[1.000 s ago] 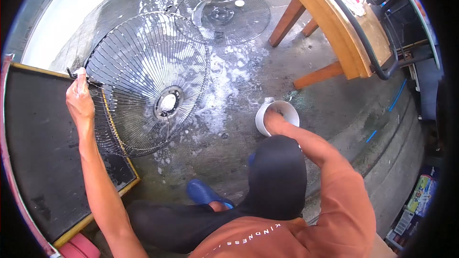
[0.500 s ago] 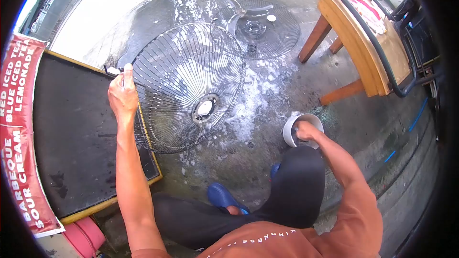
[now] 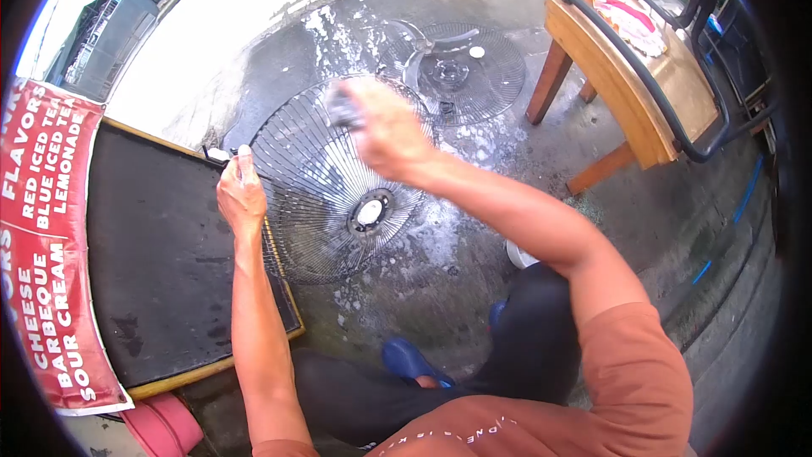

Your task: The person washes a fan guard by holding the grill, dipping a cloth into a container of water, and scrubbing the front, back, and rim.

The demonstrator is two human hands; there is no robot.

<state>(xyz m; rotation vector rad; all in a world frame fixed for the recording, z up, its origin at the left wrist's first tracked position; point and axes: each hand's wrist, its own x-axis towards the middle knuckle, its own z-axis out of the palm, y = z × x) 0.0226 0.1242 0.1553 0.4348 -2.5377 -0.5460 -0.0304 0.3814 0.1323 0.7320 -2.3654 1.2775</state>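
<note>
My left hand (image 3: 242,193) is closed on the left rim of a round wire fan guard (image 3: 326,233), thumb up. The guard stands tilted over the wet ground, with a white-centred hub. Over its upper part is my right hand (image 3: 391,131), closed around a grey scrubbing pad (image 3: 342,108); motion blurs the pad, and I cannot tell whether it touches the wires. Beside my right knee, a white pail (image 3: 518,255) is mostly hidden by my leg.
A second fan guard (image 3: 499,76) lies behind, with grey fan blades (image 3: 416,55) by it. Soap suds (image 3: 436,241) streak the concrete. A dark board (image 3: 169,262) and red banner (image 3: 63,288) stand left; a wooden table (image 3: 609,68) stands right. Someone's legs (image 3: 702,0) show behind it.
My right hand has come out of the white pail and moved up and left over the fan guard, with the grey pad in it. My left hand keeps its hold on the rim.
</note>
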